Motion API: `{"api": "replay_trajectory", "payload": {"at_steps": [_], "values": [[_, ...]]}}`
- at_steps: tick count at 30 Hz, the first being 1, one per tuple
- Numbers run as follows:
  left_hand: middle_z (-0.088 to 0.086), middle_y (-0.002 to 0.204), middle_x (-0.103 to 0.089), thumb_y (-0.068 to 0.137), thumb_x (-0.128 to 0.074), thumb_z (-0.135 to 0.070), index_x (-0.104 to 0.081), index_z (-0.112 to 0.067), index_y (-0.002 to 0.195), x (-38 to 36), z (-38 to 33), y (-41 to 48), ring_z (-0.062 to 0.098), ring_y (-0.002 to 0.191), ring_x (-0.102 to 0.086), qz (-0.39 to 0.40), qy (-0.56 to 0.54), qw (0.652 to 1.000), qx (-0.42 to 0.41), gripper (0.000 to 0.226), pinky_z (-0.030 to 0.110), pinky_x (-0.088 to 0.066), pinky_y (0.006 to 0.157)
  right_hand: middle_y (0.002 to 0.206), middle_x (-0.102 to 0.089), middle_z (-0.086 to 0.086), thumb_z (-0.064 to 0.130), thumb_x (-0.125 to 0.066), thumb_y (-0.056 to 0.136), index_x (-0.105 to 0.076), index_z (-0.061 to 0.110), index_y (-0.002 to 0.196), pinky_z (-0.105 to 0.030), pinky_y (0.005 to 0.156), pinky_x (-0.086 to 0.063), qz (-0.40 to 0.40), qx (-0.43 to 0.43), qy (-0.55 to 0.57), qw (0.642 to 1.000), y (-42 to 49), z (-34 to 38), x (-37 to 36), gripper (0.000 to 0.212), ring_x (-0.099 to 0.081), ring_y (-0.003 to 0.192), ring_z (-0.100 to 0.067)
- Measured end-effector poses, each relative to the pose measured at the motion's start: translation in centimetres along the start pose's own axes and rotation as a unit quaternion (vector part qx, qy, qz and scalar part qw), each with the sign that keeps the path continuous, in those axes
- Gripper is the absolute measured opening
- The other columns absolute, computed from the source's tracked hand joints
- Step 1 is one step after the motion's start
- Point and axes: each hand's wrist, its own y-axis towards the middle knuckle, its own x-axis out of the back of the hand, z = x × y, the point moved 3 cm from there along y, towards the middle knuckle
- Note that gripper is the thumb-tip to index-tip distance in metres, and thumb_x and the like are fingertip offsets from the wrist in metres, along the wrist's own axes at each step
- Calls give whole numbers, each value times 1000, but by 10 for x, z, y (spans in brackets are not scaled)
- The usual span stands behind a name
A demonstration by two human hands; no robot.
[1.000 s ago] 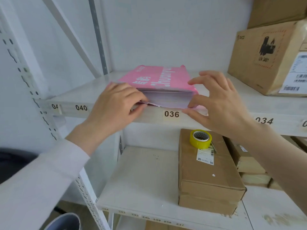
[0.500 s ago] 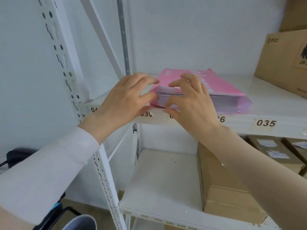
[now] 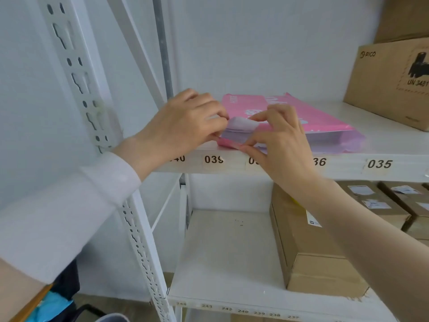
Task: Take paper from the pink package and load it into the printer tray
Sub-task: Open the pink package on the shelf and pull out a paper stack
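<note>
The pink package (image 3: pixel 315 117) of paper lies flat on the upper white shelf (image 3: pixel 383 145), its open end facing me at the shelf's front edge. White paper sheets (image 3: pixel 239 129) show in that open end, with the top corner curled up. My left hand (image 3: pixel 185 122) pinches the left corner of the sheets. My right hand (image 3: pixel 278 140) grips the same stack from the right, thumb under and fingers over it. No printer is in view.
A large PICO cardboard box (image 3: pixel 392 82) stands at the right on the upper shelf. On the lower shelf (image 3: pixel 222 252) lie a long cardboard box (image 3: pixel 308 252) and several smaller boxes (image 3: pixel 399 205). A perforated white upright (image 3: pixel 97 126) stands at the left.
Both hands have closed in on the package's open end and lifted a corner of the sheets. The view has shifted left and closer.
</note>
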Motion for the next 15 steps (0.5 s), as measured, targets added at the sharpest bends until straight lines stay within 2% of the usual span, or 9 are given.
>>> {"api": "replay_trajectory", "payload": {"at_steps": [5,9,11,13,15], "values": [[4,104,-69,88,-55,-20,-60,-16,77,0,1,-5,25,93,-60,18,-27,999,-5,12,35,-39,75,101,-66,-12,34,-61,74,-72,14,63,-47,84,-45,-22,24,-20,999,-9,3,1,26,-46,110,-36],[10,117,-65,85,-63,-28,-62,-12,79,2,-17,-4,25,110,-46,-28,4,1000,9,17,37,-36,85,116,-64,-16,25,-64,79,-72,13,66,-47,90,-41,-57,71,-71,993,-21,8,2,20,-35,118,-33],[10,108,-69,86,-64,-26,-64,-12,78,3,-38,-1,26,103,-51,-78,-3,997,8,16,36,-39,83,127,-58,-15,26,-60,87,-72,15,77,-44,96,-35,-83,94,-86,988,-28,8,3,19,-33,122,-33],[7,91,-71,86,-64,-15,-66,-11,77,-1,-61,4,27,86,-60,-111,-21,993,18,10,35,-44,74,135,-45,-11,25,-56,91,-69,16,90,-39,102,-29,-96,118,-113,982,-37,4,4,15,-31,124,-32],[6,79,-68,84,-63,-5,-67,-10,79,-9,-75,8,26,71,-62,-96,-39,993,56,7,33,-48,62,130,-38,-8,20,-58,87,-68,16,92,-36,101,-27,-88,129,-130,979,-46,-5,8,11,-34,118,-29]]}}
